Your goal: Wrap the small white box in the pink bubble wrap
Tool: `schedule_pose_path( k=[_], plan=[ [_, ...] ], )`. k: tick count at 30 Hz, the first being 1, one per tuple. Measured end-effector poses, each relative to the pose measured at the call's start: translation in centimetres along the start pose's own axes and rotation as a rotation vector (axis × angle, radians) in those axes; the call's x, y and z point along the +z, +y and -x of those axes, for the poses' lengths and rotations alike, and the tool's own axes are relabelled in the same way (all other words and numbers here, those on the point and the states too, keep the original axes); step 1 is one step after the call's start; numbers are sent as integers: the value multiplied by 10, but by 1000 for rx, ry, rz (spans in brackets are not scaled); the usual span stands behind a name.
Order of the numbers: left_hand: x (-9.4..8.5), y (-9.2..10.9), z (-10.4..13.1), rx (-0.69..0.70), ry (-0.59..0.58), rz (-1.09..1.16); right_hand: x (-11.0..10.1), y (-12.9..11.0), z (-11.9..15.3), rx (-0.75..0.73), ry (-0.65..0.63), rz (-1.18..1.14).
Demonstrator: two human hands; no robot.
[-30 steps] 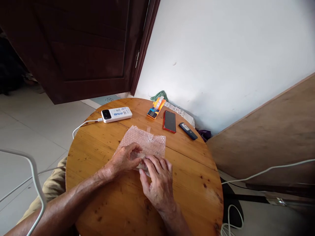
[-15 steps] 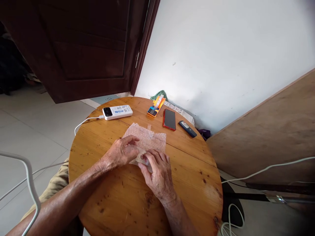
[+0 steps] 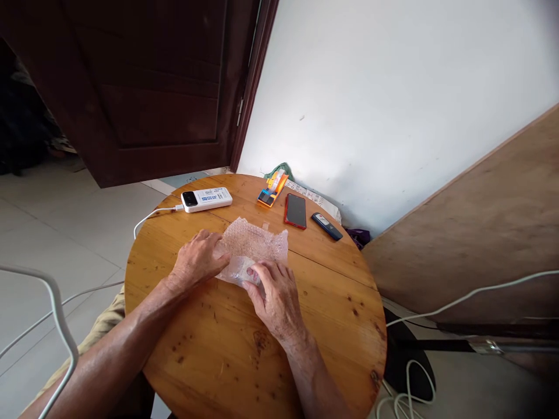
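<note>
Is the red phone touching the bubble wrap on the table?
Apart. The head view shows bare wood between the red phone and the far right corner of the bubble wrap.

Bare forearms without sleeves, left hand (image 3: 196,262), right hand (image 3: 276,295), khaki trousers (image 3: 102,319)

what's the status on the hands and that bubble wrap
Left hand and right hand both pressing on bubble wrap, near edge folded over. Wrap flat on round table. Phone beyond, apart.

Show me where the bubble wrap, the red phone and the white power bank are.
bubble wrap (image 3: 257,241), head view, bare upper middle.
red phone (image 3: 296,210), head view, centre of screen.
white power bank (image 3: 207,199), head view, middle of top face.
</note>
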State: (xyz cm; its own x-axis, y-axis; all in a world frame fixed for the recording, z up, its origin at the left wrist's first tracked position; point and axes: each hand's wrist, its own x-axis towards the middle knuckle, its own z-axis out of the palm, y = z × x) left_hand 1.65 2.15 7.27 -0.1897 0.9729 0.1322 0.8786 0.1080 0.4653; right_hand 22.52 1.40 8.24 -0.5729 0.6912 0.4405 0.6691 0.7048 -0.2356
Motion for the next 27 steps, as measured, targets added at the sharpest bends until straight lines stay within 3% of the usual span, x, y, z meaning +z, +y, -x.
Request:
schedule_pose_path(
  k=[5, 9, 14, 20, 27],
  plan=[
    [-12, 4, 3, -122, -89, -92, -1, -2, 1, 2, -41, 69],
    [-18, 4, 2, -158, -121, -40, -1, -6, 1, -1, -67, 158],
    [-15, -1, 1, -93, -209, 309, -1, -11, -1, -4, -62, 188],
    [-2, 8, 4, -198, -259, 893, 0, -11, -1, 0, -66, 192],
    [-2, 27, 13, -160, -321, 1060, 1, -11, -1, 13, -78, 182]
  ],
)
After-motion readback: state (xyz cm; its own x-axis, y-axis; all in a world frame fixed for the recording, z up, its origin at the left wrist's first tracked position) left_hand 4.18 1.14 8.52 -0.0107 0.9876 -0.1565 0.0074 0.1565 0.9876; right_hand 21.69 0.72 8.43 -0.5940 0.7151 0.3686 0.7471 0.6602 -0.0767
